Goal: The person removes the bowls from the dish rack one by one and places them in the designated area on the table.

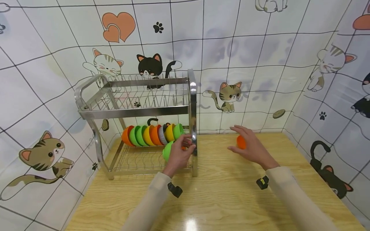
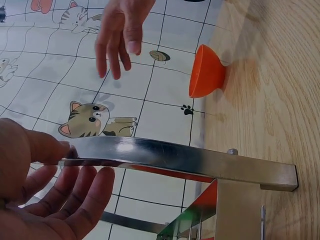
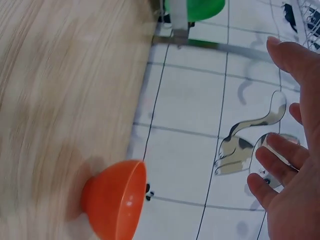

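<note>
Dish rack [image 1: 136, 110] at left, lower tier holding a row of orange, green, yellow bowls [image 1: 153, 134]. My left hand [image 1: 180, 154] grips the rack's right upright. My right hand [image 1: 251, 147] spread open, holding nothing, just beside orange bowl [image 1: 241, 142] standing on the wooden table [image 1: 231, 192]

Light wooden table [image 1: 231, 199] pushed into a corner. A steel two-tier dish rack [image 1: 138, 109] stands on its left back part, and a small orange bowl [image 1: 241, 142] sits upright on the wood to the right of the rack, near the back edge.
</note>
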Motion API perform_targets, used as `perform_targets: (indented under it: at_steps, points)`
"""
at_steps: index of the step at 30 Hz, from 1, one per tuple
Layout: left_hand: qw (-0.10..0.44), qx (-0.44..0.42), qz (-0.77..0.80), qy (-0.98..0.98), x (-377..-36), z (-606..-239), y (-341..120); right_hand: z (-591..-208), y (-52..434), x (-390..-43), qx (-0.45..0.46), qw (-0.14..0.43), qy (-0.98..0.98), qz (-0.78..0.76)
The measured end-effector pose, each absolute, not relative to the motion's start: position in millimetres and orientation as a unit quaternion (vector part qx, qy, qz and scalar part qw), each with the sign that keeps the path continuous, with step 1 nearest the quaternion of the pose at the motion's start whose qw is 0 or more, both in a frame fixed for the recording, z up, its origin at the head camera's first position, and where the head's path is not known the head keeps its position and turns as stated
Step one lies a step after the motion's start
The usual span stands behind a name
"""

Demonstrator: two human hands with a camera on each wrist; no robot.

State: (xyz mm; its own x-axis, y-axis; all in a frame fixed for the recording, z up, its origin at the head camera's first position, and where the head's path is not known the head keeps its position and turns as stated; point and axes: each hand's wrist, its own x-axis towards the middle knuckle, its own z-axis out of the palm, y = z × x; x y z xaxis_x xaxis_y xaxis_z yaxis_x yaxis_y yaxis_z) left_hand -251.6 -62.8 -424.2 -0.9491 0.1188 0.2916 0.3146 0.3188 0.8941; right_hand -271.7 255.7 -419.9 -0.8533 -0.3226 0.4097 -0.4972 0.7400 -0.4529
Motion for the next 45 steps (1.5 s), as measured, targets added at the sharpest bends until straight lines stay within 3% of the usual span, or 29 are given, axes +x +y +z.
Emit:
perform_targets:
  at_steps: [22,34,45]
  points:
    - [0.114,-0.088,-0.538,-0.831,-260.8,-426.3,-119.3,-405.0,169.2,-266.6,0.259,0.097,-0.875,0.398]
    - [0.067,-0.032,-0.5,-0.863,-268.5,-438.0,-148.5,-406.0,127.6,-267.3,0.243,0.037,-0.822,0.515]
    - [-0.01,0.017,-0.487,-0.873,-268.2,-450.9,-156.3,-415.3,116.8,-271.6,0.191,0.037,-0.827,0.527]
